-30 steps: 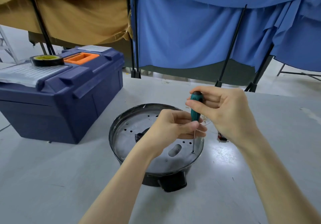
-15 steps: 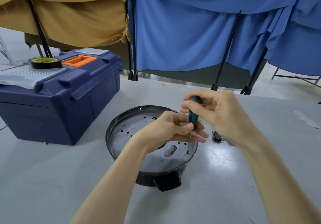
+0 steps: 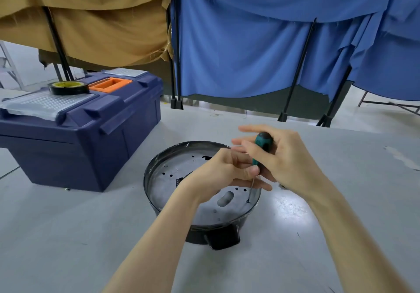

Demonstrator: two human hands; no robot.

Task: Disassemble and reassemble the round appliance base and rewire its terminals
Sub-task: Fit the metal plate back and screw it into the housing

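A round appliance base sits upside down near the middle of a grey table, its grey metal underside plate dotted with small holes and one oval slot. A black plastic tab juts from its wall at 6 o'clock.

At about 4 o'clock on the plate, the tip of a green-handled screwdriver stands nearly upright in a small screw. The person's left hand pinches the bottom of the handle, steadying it. The right hand holds the top of the handle between thumb and fingers; the fingertips are blurred.

The base looks stiff and fairly light, so it would probably slide or spin under a hard twist. Its thin metal rim may be sharp. The black outer wall or the tab seems the safer place to take hold. The screw is tiny and could easily roll away once free.

At 10 o'clock from the base stands a dark blue toolbox with a roll of black tape on its lid. A blue curtain and a tan cloth hang beyond the table at 12 o'clock.
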